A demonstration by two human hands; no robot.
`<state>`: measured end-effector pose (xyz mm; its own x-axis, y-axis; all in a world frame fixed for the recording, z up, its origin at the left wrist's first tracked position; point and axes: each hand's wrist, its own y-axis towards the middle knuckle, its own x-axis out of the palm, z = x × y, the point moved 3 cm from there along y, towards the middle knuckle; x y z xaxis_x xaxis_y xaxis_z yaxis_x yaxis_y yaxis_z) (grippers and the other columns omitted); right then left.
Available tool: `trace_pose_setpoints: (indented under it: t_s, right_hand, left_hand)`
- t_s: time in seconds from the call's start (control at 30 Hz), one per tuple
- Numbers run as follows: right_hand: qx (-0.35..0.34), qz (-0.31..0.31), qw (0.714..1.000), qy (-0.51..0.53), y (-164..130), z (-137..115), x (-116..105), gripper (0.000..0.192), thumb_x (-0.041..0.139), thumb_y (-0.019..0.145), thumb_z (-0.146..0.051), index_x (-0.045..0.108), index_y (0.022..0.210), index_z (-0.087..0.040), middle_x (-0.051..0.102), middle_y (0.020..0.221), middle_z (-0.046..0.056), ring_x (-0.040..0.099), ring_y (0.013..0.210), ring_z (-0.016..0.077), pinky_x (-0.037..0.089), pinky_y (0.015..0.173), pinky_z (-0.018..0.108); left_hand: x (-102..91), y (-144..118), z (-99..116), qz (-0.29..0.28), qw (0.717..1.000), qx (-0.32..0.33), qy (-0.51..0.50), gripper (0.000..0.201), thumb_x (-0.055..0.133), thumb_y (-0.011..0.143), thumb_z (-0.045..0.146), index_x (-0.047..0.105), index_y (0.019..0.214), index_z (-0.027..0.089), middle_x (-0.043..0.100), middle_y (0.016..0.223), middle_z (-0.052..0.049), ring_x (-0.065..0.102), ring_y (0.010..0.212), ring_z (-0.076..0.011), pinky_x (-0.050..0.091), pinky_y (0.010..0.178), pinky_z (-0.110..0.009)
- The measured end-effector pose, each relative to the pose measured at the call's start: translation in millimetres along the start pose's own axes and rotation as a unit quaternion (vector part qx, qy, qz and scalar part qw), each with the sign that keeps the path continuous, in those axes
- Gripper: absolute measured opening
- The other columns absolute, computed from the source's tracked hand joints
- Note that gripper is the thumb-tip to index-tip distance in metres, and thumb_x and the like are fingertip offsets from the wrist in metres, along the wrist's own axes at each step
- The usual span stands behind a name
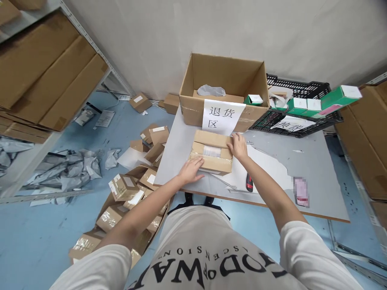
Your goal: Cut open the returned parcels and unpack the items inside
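Note:
A small brown cardboard box (216, 164) with clear tape lies on the grey table (320, 169) in front of me. A pale label or wrapping (212, 151) shows in the band between its flaps; I cannot tell which. My left hand (190, 170) grips the near left corner, fingers over the top and thumb along the front side. At the far right corner, the fingers of my right hand (238, 146) are curled on the flap edge. Just right of the box, a black and red box cutter (249, 182) lies by white paper sheets (266, 161).
Behind stands a large open carton (193, 112) with a paper sign (222, 117). Beside it, a black crate (323, 90) holds green and white boxes (340, 96). A phone (301, 191) lies at right. Several parcels (123, 187) fill a floor carton at left; grey bags (75, 169) lie beyond.

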<state>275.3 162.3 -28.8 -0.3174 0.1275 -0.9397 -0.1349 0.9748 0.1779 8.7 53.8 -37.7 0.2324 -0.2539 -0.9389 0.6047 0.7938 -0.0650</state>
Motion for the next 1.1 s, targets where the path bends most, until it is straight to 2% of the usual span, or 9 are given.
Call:
trace_pose_setpoints:
  t_s: [0.07, 0.17, 0.23, 0.33, 0.47, 0.6, 0.87, 1.0, 1.1]
  right_hand:
    - [-0.089, -0.007, 0.996, -0.006, -16, -15, -12, 0.047, 0.046, 0.088, -0.031, 0.044, 0.131, -0.011, 0.038, 0.140, 0.020, 0.033, 0.129, 0.0325, 0.026, 0.105, 0.049]
    - [-0.205, -0.116, 0.972, 0.014, -45, -34, -14, 0.056, 0.051, 0.085, -0.039, 0.042, 0.133, -0.011, 0.044, 0.137, 0.018, 0.039, 0.126, 0.0307, 0.028, 0.106, 0.046]
    - [-0.216, -0.184, 0.959, 0.020, -62, -41, -7, 0.071, 0.061, 0.077, -0.046, 0.040, 0.135, -0.009, 0.047, 0.135, 0.020, 0.043, 0.124, 0.0320, 0.030, 0.105, 0.046]
    - [-0.174, -0.225, 0.958, 0.030, -74, -43, 1, 0.079, 0.072, 0.068, -0.045, 0.042, 0.132, -0.010, 0.046, 0.136, 0.021, 0.042, 0.125, 0.0330, 0.029, 0.104, 0.046]
    - [-0.134, -0.234, 0.962, 0.043, -77, -48, 0, 0.067, 0.077, 0.064, -0.036, 0.048, 0.120, -0.013, 0.056, 0.124, 0.018, 0.051, 0.116, 0.0291, 0.035, 0.098, 0.041]
    - [-0.103, -0.224, 0.969, -0.019, -81, -58, -7, 0.051, 0.075, 0.068, -0.034, 0.048, 0.109, -0.018, 0.066, 0.101, 0.011, 0.060, 0.097, 0.0258, 0.036, 0.090, 0.038]
    - [-0.129, -0.153, 0.975, -0.098, -111, -77, -10, 0.008, 0.052, 0.086, -0.019, 0.054, 0.093, -0.020, 0.066, 0.087, 0.009, 0.058, 0.084, 0.0228, 0.033, 0.073, 0.031]
    - [-0.167, -0.140, 0.968, -0.124, -136, -74, -5, 0.026, 0.036, 0.091, -0.012, 0.060, 0.089, -0.020, 0.064, 0.082, 0.010, 0.056, 0.079, 0.0222, 0.034, 0.073, 0.033]
    - [-0.170, -0.132, 0.971, -0.105, -156, -70, 2, 0.032, 0.032, 0.091, -0.012, 0.062, 0.097, -0.020, 0.065, 0.097, 0.012, 0.057, 0.091, 0.0238, 0.038, 0.081, 0.036]
  left_hand:
    - [-18.4, 9, -22, -0.007, 1.000, 0.027, 0.010, 0.095, 0.060, 0.070, 0.061, 0.026, 0.144, 0.012, 0.022, 0.151, -0.016, 0.018, 0.140, -0.0301, 0.016, 0.112, -0.043]
    - [-37.7, 22, -59, -0.055, 0.995, 0.075, 0.039, 0.125, 0.067, 0.054, 0.067, 0.009, 0.147, 0.007, 0.010, 0.153, -0.020, 0.006, 0.141, -0.0346, 0.004, 0.112, -0.048]
    - [-40.9, 30, -80, -0.094, 0.990, 0.092, 0.050, 0.130, 0.068, 0.051, 0.067, 0.005, 0.147, 0.006, 0.007, 0.153, -0.021, 0.002, 0.141, -0.0348, 0.003, 0.112, -0.048]
    - [-35.0, 39, -96, -0.132, 0.985, 0.103, 0.047, 0.128, 0.066, 0.053, 0.066, 0.004, 0.147, 0.007, 0.005, 0.153, -0.022, 0.002, 0.141, -0.0327, 0.004, 0.112, -0.045]
    - [-26.0, 46, -97, -0.133, 0.986, 0.100, 0.027, 0.122, 0.065, 0.056, 0.064, 0.005, 0.147, 0.009, 0.004, 0.153, -0.020, 0.004, 0.142, -0.0292, 0.005, 0.112, -0.042]
    - [-24.7, 47, -95, -0.130, 0.987, 0.094, 0.017, 0.121, 0.068, 0.055, 0.061, 0.009, 0.147, 0.010, 0.007, 0.153, -0.021, 0.009, 0.142, -0.0293, 0.004, 0.112, -0.043]
    - [-25.0, 44, -93, -0.131, 0.988, 0.081, 0.010, 0.119, 0.068, 0.056, 0.058, 0.008, 0.147, 0.011, 0.008, 0.153, -0.022, 0.014, 0.141, -0.0308, 0.002, 0.111, -0.047]
    - [-24.8, 45, -92, -0.128, 0.990, 0.057, 0.018, 0.120, 0.069, 0.056, 0.055, 0.005, 0.147, 0.009, 0.007, 0.152, -0.023, 0.013, 0.141, -0.0305, 0.002, 0.111, -0.049]
    - [-25.3, 45, -89, -0.127, 0.990, 0.054, 0.012, 0.120, 0.069, 0.055, 0.051, 0.004, 0.147, 0.009, 0.006, 0.152, -0.023, 0.012, 0.141, -0.0303, 0.004, 0.111, -0.050]
